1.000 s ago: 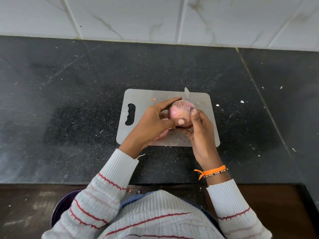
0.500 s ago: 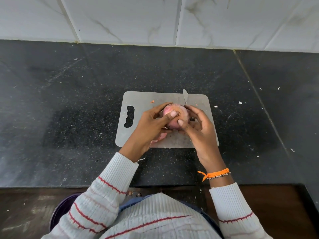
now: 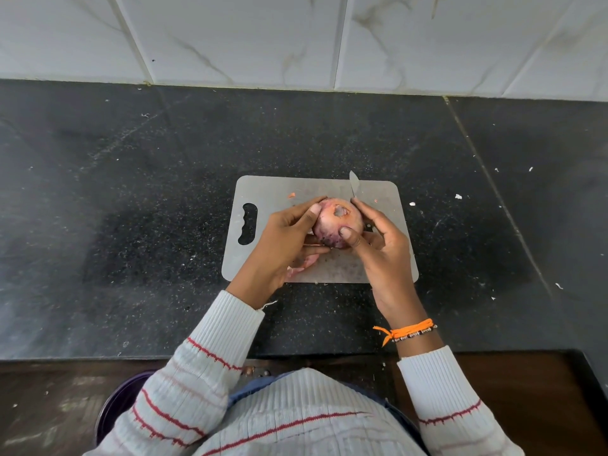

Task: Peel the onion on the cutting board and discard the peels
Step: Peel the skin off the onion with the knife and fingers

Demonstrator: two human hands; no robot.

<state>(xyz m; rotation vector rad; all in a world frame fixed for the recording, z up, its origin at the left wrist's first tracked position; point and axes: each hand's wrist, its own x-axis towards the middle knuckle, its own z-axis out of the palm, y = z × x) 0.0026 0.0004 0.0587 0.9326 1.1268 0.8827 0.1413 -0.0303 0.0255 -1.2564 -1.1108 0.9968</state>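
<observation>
A pale pink onion [image 3: 335,222] with a trimmed end facing up is held just above the grey cutting board [image 3: 273,192]. My left hand [image 3: 283,245] grips its left side, thumb on top. My right hand [image 3: 381,248] grips its right side, thumb pressed on the near face. A knife blade tip [image 3: 354,183] sticks out past my right fingers; its handle is hidden. Loose pink peel [image 3: 301,268] lies on the board under my left hand.
The board lies on a black stone counter [image 3: 131,225] backed by white tiles [image 3: 296,37]. A small orange scrap [image 3: 291,195] is on the board. A dark purple bin [image 3: 118,406] stands on the floor at the lower left, partly behind my left sleeve.
The onion has turned in my hands, so its trimmed end faces up. My left thumb slid off the top toward the left side; my right thumb moved onto the near face.
</observation>
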